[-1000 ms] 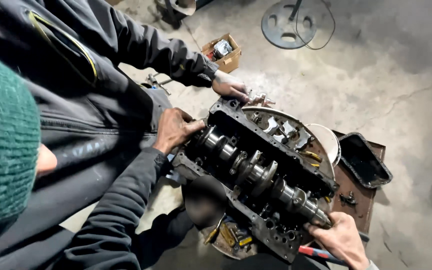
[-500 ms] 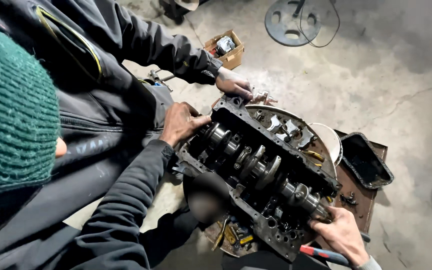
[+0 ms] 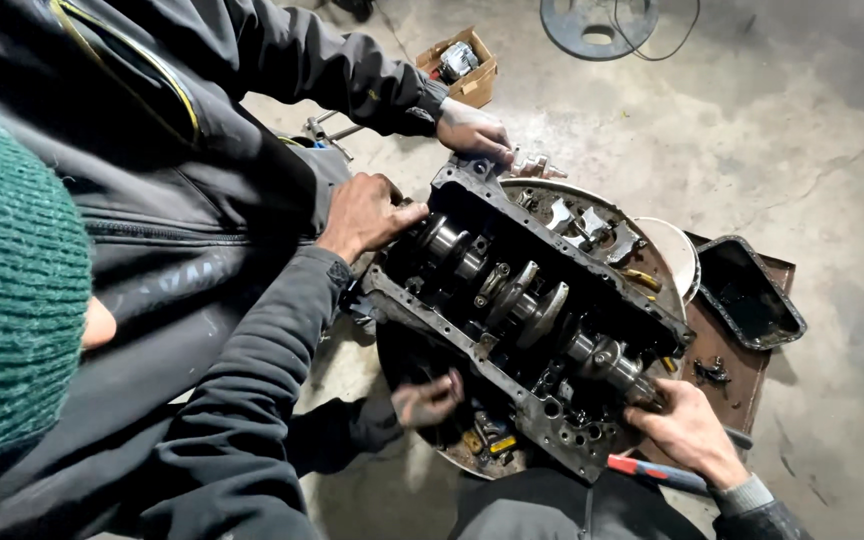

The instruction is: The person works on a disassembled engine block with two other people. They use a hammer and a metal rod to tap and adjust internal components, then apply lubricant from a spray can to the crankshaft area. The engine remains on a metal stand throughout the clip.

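A dark, oily engine block [image 3: 512, 395] lies open side up on a round metal tray [image 3: 407, 365], with the crankshaft [image 3: 512, 300] running along its middle. My right hand [image 3: 687, 430] grips the crankshaft's near end at the block's lower right corner. Fingers curled and blurred, my left hand [image 3: 427, 398] is below the block's lower edge, over the tray; whether it holds anything is unclear. A co-worker in a green knit hat [image 3: 12, 290] leans in from the left, with one hand [image 3: 367, 215] on the block's far end and the other hand [image 3: 472, 132] at its top corner.
A red-handled tool [image 3: 652, 472] lies under my right wrist. A black oil pan [image 3: 749, 292] sits on a brown board [image 3: 722, 350] to the right. A small cardboard box with a part [image 3: 460, 66] and a round metal disc with a cable [image 3: 597, 22] lie on the concrete floor behind.
My left hand has come into view below the block's edge. My right hand stays on the crankshaft end. The co-worker's hands keep their places on the block.
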